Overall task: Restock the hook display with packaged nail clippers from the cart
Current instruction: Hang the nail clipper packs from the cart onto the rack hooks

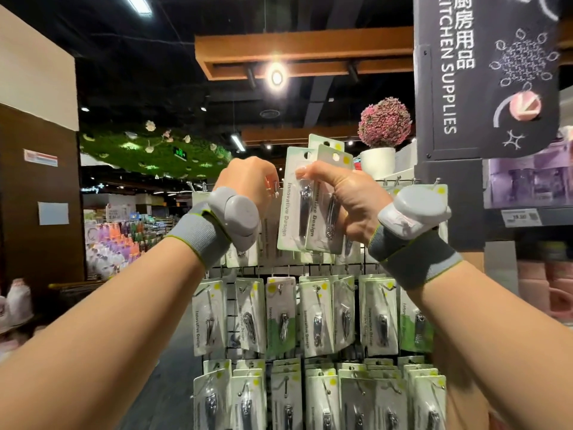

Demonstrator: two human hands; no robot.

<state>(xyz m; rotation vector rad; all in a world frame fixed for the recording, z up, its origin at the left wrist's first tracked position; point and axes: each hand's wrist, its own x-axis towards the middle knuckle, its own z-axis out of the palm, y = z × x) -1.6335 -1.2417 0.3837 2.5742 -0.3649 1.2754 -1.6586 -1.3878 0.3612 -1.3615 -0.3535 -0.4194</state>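
Nail clipper packs (305, 206) fan from the right hand (350, 203), fingers clenched around them; left hand (251, 184) seemingly pinches a top-row hook (275, 188).

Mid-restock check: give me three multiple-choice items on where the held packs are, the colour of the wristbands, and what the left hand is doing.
1. The right hand holds the nail clipper packs:
A. at the top hook row
B. at the bottom row
C. over a cart

2. The wristbands are:
A. red
B. grey with green edging
C. black

3. The left hand is:
A. hanging at the side
B. holding a bottle
C. raised at a top hook

Answers: 1 A, packs sit above the filled rows; 2 B, both wrists show it; 3 C, fingers pinch at the hook.
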